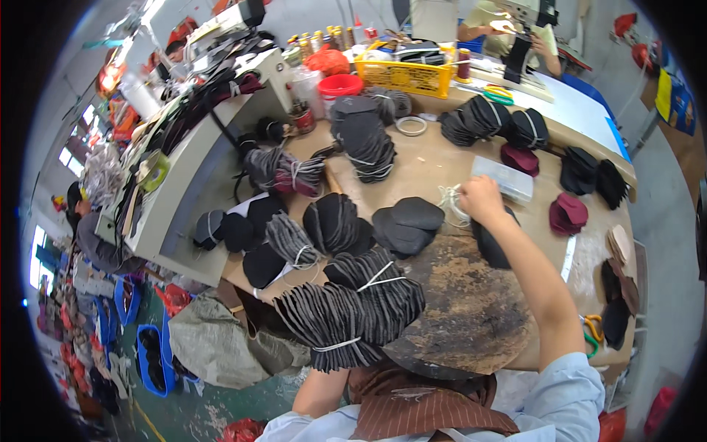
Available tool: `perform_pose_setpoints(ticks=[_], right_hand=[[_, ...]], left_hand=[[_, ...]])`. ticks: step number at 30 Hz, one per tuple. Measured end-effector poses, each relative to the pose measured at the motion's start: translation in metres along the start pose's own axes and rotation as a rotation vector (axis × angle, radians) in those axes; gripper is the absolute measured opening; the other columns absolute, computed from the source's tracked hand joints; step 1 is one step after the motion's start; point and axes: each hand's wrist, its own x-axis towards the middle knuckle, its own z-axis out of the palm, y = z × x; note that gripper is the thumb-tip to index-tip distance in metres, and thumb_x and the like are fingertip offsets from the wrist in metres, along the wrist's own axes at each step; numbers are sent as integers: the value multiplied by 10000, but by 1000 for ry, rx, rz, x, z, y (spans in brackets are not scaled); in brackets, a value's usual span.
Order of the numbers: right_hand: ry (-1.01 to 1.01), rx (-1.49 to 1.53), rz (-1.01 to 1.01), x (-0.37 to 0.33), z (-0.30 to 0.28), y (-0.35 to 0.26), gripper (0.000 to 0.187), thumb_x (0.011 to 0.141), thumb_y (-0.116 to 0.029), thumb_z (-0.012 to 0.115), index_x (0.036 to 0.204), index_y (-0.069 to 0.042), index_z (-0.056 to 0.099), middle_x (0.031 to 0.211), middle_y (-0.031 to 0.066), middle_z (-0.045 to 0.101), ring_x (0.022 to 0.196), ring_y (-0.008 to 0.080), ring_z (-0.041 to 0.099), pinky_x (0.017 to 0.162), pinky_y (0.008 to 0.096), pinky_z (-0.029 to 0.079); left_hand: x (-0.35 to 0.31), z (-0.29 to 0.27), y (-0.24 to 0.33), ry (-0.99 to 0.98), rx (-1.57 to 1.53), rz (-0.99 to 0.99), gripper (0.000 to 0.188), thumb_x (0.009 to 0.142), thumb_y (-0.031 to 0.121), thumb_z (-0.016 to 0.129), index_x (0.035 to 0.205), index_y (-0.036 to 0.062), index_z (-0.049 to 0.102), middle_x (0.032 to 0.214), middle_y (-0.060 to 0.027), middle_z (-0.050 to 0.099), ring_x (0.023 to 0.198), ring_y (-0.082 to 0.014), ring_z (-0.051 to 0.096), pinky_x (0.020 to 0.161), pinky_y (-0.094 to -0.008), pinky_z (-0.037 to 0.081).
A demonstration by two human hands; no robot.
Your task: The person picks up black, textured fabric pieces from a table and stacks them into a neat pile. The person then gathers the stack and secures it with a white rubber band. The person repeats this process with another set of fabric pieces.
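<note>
My right hand (pixel 479 199) reaches over the brown worktable (pixel 471 317), fingers closed on a tangle of white string (pixel 449 200). It hovers above a stack of black cut pieces (pixel 490 247), next to a clear plastic box (pixel 504 179). A big fan-shaped bundle of black pieces (pixel 353 309), tied with white string, overhangs the table's near edge. My left forearm (pixel 318 390) rises under that bundle, and the hand itself is hidden behind it. Loose black oval pieces (pixel 405 225) lie just left of my right hand.
Several more tied black bundles (pixel 364 140) cover the table, with dark red pieces (pixel 567 214) at the right. A yellow basket (pixel 405 77) and red bowl (pixel 339 85) stand at the back. Scissors (pixel 589 331) lie at the right edge. Another person (pixel 515 29) works behind.
</note>
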Motion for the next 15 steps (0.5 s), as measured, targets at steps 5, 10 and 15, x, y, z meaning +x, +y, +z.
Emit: perform_pose_setpoints(ticks=[5, 10, 15], right_hand=[[-27, 941, 175, -3, -42, 2, 97, 781, -108, 608, 858, -56, 633, 758, 53, 633, 713, 160, 614, 663, 305, 482], [-595, 1164, 46, -28, -130, -50, 115, 859, -147, 596, 891, -37, 583, 760, 15, 602, 675, 98, 591, 605, 258, 478], [-965, 985, -130, -73, -158, -102, 197, 893, -187, 566, 919, 0, 621, 691, 38, 602, 632, 109, 589, 584, 270, 489]], left_hand=[[-1, 2, 0, 22, 2, -19, 865, 617, 316, 703, 1358, 13, 376, 1283, -185, 504, 1183, -311, 521, 1044, -425, 400], [-5, 9, -4, 50, 33, -55, 867, 618, 314, 705, 1360, 14, 374, 1288, -186, 501, 1181, -314, 522, 1043, -427, 401], [5, 20, -21, 37, 36, -131, 869, 618, 312, 708, 1362, 16, 373, 1293, -187, 499, 1179, -318, 524, 1042, -430, 401]])
